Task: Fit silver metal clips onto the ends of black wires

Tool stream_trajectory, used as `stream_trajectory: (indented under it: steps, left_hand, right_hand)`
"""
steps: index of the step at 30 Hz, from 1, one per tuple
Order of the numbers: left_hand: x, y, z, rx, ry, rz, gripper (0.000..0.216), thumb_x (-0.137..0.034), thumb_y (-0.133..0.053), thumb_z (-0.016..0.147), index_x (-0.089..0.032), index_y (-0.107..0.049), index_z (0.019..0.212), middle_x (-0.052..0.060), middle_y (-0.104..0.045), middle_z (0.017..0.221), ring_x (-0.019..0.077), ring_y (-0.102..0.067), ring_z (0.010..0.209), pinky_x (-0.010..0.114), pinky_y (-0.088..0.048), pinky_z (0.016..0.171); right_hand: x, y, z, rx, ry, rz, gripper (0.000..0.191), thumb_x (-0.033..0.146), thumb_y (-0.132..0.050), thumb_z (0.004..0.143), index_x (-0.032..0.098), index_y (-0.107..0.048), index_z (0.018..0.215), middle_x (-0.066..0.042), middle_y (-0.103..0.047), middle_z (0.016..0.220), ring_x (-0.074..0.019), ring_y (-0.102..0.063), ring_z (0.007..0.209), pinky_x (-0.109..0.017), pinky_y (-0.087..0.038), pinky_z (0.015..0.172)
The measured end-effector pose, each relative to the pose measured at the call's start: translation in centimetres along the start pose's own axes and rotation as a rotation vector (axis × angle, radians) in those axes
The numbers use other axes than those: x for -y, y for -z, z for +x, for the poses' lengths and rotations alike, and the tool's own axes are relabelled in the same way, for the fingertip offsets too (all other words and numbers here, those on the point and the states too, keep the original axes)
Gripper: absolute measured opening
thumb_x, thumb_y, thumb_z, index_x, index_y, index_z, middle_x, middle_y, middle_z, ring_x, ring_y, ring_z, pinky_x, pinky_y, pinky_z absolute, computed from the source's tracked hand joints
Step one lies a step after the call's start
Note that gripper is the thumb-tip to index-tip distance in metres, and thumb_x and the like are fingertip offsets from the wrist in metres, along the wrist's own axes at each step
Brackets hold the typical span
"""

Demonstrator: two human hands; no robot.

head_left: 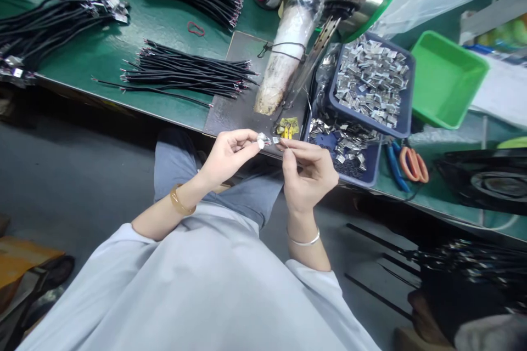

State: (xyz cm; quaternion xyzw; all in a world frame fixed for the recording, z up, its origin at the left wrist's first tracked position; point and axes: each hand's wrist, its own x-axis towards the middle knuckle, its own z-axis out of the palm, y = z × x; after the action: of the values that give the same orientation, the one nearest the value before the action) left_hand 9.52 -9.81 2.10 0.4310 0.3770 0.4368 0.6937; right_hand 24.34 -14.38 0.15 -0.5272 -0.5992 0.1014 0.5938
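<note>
Metal piece point(275, 141) is pinched by fingers of the right hand point(308, 175), whitish part point(262, 141) by the left hand point(226, 159); metal-ended cables point(61, 17) look finished, bare-ended cables point(181, 72) unfitted.

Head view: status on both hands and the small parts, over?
Left hand pinching small pale part. Right hand pinching small metal piece, close beside. Yellow piece just beyond, not between hands.
</note>
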Motion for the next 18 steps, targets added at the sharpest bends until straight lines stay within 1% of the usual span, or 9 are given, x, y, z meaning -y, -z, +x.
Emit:
stream_trajectory:
  steps: [1,3,7,10,14,18]
  left_hand:
    - [0.0,0.0,0.2,-0.001,-0.007,0.005,0.037,-0.047,-0.086,0.066,-0.014,-0.070,0.070,-0.001,-0.059,0.063,0.0087,-0.049,0.059,0.023,-0.041,0.060]
    - [0.1,0.1,0.5,-0.003,-0.025,0.007,0.037,-0.047,-0.086,0.066,-0.013,-0.071,0.070,0.001,-0.064,0.067,0.0104,-0.055,0.064,0.023,-0.045,0.065]
    - [0.1,0.2,1.1,-0.004,-0.060,0.036,0.034,-0.045,-0.085,0.069,-0.013,-0.074,0.072,0.001,-0.069,0.068,0.0106,-0.059,0.064,0.022,-0.050,0.066]
    - [0.0,0.1,1.6,-0.027,-0.069,0.088,0.028,-0.040,-0.084,0.069,-0.013,-0.076,0.072,0.002,-0.072,0.071,0.0120,-0.062,0.066,0.022,-0.052,0.067]
    - [0.1,0.0,2.0,-0.062,-0.093,0.105,0.020,-0.033,-0.083,0.068,-0.014,-0.077,0.070,0.002,-0.072,0.070,0.0123,-0.063,0.068,0.022,-0.051,0.066]
    - [-0.1,-0.3,2.2,-0.068,-0.119,0.100,0.015,-0.027,-0.081,0.070,-0.013,-0.076,0.069,0.000,-0.069,0.067,0.0100,-0.059,0.064,0.020,-0.049,0.063]
  right_hand:
    - [-0.1,0.0,0.1,0.014,-0.008,0.000,0.007,0.019,-0.067,0.090,0.022,-0.063,0.085,-0.003,-0.077,0.093,-0.0187,-0.077,0.088,-0.033,-0.065,0.076]
    - [-0.1,0.0,0.5,0.051,0.027,-0.038,0.008,0.018,-0.067,0.089,0.023,-0.063,0.084,-0.003,-0.078,0.094,-0.0184,-0.076,0.088,-0.034,-0.065,0.078]
    - [-0.2,0.0,1.1,0.087,0.174,-0.133,0.013,0.012,-0.068,0.088,0.024,-0.064,0.086,-0.001,-0.078,0.095,-0.0175,-0.076,0.088,-0.033,-0.063,0.078]
    - [-0.5,0.0,1.5,0.092,0.278,-0.200,0.017,0.008,-0.068,0.086,0.025,-0.064,0.088,0.000,-0.079,0.096,-0.0166,-0.076,0.087,-0.030,-0.062,0.076]
    - [-0.9,-0.2,1.9,0.082,0.370,-0.281,0.019,0.007,-0.066,0.087,0.027,-0.062,0.087,0.001,-0.079,0.096,-0.0157,-0.076,0.084,-0.029,-0.062,0.074]
    - [-1.0,-0.3,2.1,0.071,0.388,-0.304,0.019,0.008,-0.067,0.086,0.026,-0.061,0.086,0.000,-0.078,0.097,-0.0155,-0.076,0.084,-0.028,-0.062,0.074]
